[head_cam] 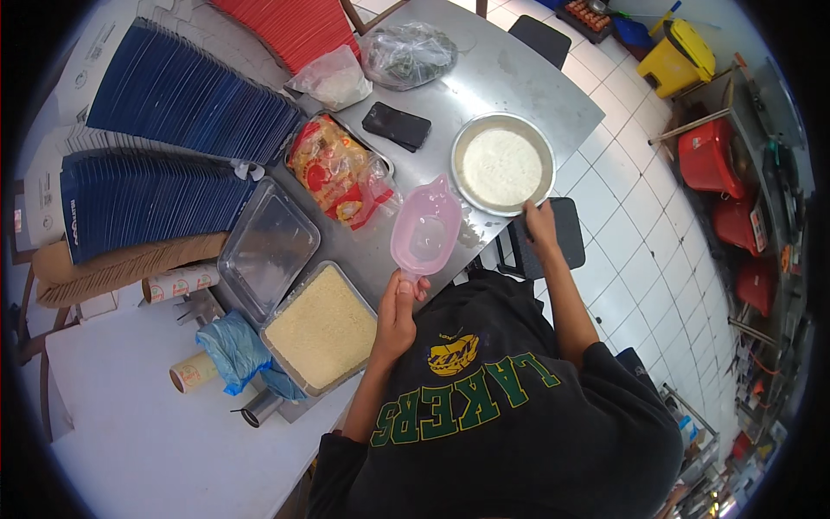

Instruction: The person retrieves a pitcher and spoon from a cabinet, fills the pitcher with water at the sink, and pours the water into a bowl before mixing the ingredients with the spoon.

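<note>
My left hand (399, 318) grips the short handle of a pink translucent plastic scoop (428, 224) with a pointed spout; liquid seems to lie in it. With my right hand (541, 224) I hold the near rim of a round metal bowl (552, 159) containing white powder (502, 165) like flour. Close to my left forearm, a rectangular metal tray (372, 363) holds pale yellow crumbs (322, 324). A clear rectangular plastic container (271, 243) lies beside it. Beyond the scoop, a red and yellow plastic bag (334, 168) rests on another metal tray.
Dark phones (397, 124), a bag of white stuff (337, 78) and a bag of green leaves (410, 55) lie on the steel table (480, 78). Stacked blue cartons (175, 91) stand left, near a blue plastic bag (233, 347). A black stool (565, 233) stands below the table's edge.
</note>
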`<state>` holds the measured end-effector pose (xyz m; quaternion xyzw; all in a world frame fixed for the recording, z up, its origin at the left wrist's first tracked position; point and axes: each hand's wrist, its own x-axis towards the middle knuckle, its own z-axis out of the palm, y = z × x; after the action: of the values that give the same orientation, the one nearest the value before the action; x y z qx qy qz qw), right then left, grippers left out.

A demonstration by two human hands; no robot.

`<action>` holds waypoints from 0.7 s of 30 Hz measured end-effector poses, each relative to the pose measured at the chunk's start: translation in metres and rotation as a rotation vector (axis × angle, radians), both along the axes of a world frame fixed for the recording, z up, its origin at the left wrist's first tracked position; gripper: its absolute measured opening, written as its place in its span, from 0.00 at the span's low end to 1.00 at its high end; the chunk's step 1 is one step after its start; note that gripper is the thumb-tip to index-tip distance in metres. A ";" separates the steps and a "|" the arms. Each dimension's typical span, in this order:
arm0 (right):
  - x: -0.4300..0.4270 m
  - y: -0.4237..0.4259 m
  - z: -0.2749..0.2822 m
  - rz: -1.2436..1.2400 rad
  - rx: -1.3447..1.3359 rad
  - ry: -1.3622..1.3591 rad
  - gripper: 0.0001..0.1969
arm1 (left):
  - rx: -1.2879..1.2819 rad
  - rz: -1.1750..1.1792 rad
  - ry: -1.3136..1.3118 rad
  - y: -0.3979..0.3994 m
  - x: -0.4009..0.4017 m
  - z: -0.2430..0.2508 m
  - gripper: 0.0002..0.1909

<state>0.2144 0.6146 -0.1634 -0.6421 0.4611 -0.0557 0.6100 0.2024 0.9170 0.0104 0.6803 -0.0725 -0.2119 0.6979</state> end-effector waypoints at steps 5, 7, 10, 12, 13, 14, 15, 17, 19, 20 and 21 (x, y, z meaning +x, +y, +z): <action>-0.026 0.039 0.038 0.178 0.241 0.082 0.25 | 0.015 -0.055 0.026 0.008 -0.001 -0.010 0.16; -0.035 0.048 0.050 0.263 0.150 0.173 0.27 | 0.028 -0.078 0.065 0.012 -0.002 -0.011 0.15; -0.048 0.033 0.082 0.142 0.230 0.092 0.29 | 0.042 -0.088 0.079 0.019 -0.005 -0.017 0.15; -0.054 0.018 0.099 -0.105 0.527 -0.094 0.27 | 0.035 -0.085 0.084 0.022 -0.006 -0.020 0.15; -0.055 0.009 0.102 -0.221 0.643 -0.201 0.27 | 0.029 -0.081 0.086 0.023 -0.007 -0.020 0.15; -0.056 0.002 0.104 -0.233 0.701 -0.341 0.22 | 0.030 -0.086 0.090 0.025 -0.009 -0.023 0.15; -0.057 0.003 0.103 -0.244 0.697 -0.342 0.22 | 0.002 -0.080 0.090 0.026 -0.008 -0.028 0.15; -0.057 0.012 0.104 -0.335 0.603 -0.395 0.20 | -0.027 -0.082 0.094 0.030 -0.007 -0.032 0.15; -0.060 0.010 0.105 -0.333 0.635 -0.391 0.18 | -0.008 -0.062 0.101 0.031 -0.009 -0.031 0.15; -0.059 0.002 0.102 -0.368 0.537 -0.421 0.16 | -0.011 -0.062 0.105 0.031 -0.008 -0.033 0.15; -0.061 -0.005 0.100 -0.404 0.441 -0.447 0.15 | -0.013 -0.069 0.091 0.032 -0.007 -0.034 0.15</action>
<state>0.1538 0.6100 -0.0637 -0.3632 0.4348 -0.2131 0.7960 0.1950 0.9493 -0.0233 0.6625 -0.0657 -0.2661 0.6971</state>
